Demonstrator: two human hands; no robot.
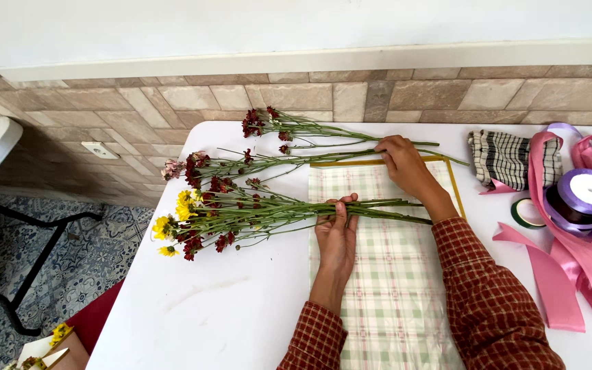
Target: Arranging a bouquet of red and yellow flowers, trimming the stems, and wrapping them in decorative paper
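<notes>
Lying across the white surface with its stems over a sheet of green-and-white checked wrapping paper, a bunch of flowers with yellow and dark red heads points its blooms to the left, off the paper's edge. The left hand rests on the middle of the stems, its fingers curled over them and pinning them against the paper. Just beyond the bunch, a second spray of dark red and faded pink flowers lies along the paper's far edge, and the right hand is laid on its stems, fingers bent down onto them; whether they close fully around the stems cannot be told. Farther back, a third stem with red heads lies alone near the surface's far edge. Both forearms wear red checked sleeves. To the right, well apart from the flowers, sit a folded black-and-white checked cloth, a small green tape roll, a spool of lilac ribbon and loose pink ribbon. Behind the surface runs a wall of tan tiles.
</notes>
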